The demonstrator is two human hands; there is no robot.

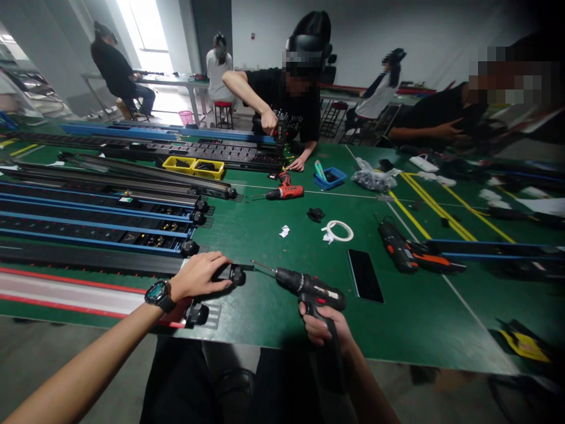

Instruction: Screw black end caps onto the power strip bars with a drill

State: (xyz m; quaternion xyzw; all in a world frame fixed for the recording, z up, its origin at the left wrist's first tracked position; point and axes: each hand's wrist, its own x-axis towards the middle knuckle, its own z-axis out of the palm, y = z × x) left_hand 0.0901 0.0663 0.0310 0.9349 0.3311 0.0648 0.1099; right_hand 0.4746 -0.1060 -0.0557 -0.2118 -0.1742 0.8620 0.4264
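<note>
Left hand (200,275) pressed flat on black rail end (229,274) — right hand (322,327) fingers clenched round drill (309,288), bit aimed at it.

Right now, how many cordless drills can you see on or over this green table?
4. One in the right hand, one red drill lying mid-table, one black-and-orange drill lying at right, and one held by the person opposite. Others may be hidden in the clutter.

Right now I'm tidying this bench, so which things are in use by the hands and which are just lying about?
In use:
left hand on the rail end cap
right hand gripping the black drill

Lying about:
red drill
phone
white cable loop
yellow trays
blue tray
</note>
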